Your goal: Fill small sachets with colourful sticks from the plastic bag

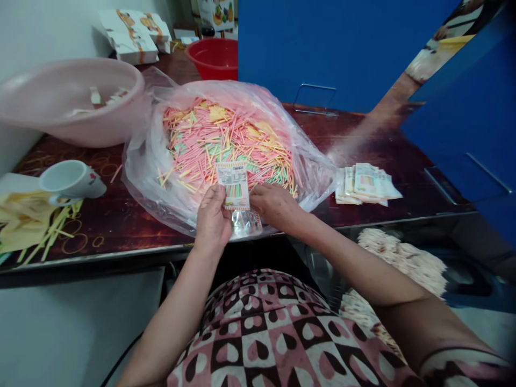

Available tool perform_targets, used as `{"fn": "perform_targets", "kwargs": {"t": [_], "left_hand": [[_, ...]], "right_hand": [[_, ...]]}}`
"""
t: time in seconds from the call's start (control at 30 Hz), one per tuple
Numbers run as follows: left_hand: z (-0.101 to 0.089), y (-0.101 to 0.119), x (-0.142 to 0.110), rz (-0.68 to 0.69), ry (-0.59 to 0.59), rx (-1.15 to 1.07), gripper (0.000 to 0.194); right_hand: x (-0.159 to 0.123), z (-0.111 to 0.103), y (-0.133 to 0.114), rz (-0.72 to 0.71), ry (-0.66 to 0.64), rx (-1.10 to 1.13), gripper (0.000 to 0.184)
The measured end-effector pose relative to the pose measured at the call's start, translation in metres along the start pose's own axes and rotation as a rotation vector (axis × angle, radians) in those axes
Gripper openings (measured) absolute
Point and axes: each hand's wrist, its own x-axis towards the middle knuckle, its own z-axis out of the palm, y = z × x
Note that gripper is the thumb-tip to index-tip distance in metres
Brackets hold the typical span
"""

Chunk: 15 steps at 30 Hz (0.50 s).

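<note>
My left hand (pixel 212 220) and my right hand (pixel 273 205) are both closed on a small printed packet (pixel 234 186) held upright at the near edge of the table. Its clear lower part (pixel 246 222) hangs between my hands. Just behind it lies a big clear plastic bag (pixel 149 156) spread wide, full of thin pink, yellow and green sticks (pixel 226 134).
A stack of the same printed packets (pixel 366 184) lies to the right on the dark wooden table (pixel 121 220). At the left are a pink basin (pixel 68 102), a white mug (pixel 70 180) and yellow sticks (pixel 28 220). A red bowl (pixel 213 56) and blue panels (pixel 322 48) stand behind.
</note>
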Motion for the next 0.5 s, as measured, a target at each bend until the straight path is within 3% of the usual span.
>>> {"fn": "perform_targets", "kwargs": {"t": [0.3,0.5], "left_hand": [[0.004,-0.004,0.000,0.025,0.003,0.000,0.050],[0.004,-0.006,0.001,0.030,0.011,0.042,0.046]], "right_hand": [[0.016,-0.001,-0.003,-0.002,-0.092,-0.059,0.029],[0.016,0.001,-0.004,0.045,-0.088,-0.041,0.032]]}}
